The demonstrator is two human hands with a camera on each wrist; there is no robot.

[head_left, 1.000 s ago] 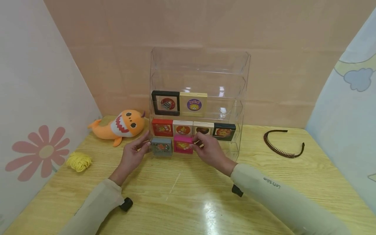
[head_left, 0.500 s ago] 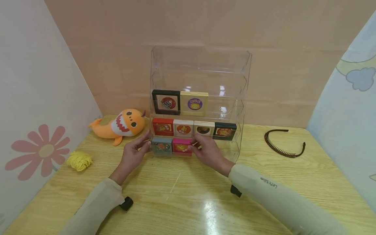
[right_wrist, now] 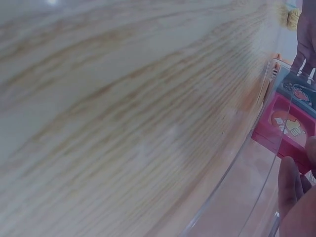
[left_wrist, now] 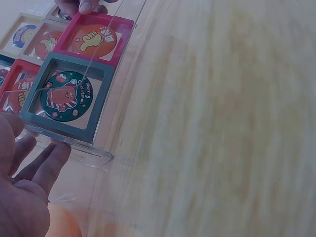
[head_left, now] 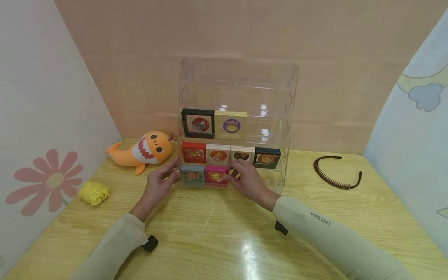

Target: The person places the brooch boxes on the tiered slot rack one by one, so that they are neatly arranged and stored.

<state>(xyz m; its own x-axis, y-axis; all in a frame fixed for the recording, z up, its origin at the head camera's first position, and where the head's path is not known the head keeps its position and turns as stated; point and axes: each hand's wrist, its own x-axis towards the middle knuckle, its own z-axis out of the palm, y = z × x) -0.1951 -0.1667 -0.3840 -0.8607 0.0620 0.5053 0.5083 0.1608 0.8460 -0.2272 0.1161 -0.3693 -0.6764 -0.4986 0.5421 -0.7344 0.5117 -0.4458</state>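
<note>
A clear acrylic display rack with several tiers stands on the table. In its lowest tier, a grey-green square frame with a round Christmas badge sits at the left end. Beside it is a pink square frame with a thumbs-up badge. My right hand pinches the pink frame's right edge, thumb and fingers at its side in the right wrist view. My left hand touches the rack's left side by the grey-green frame, its fingers fairly straight.
Red, white, cream and black frames fill the tier above; black and pale yellow frames sit higher. An orange shark plush and yellow yarn lie left, a brown headband right.
My right hand has moved the pink frame slightly left and down, closing the gap to the grey-green frame. The left hand stays at the rack's side.
</note>
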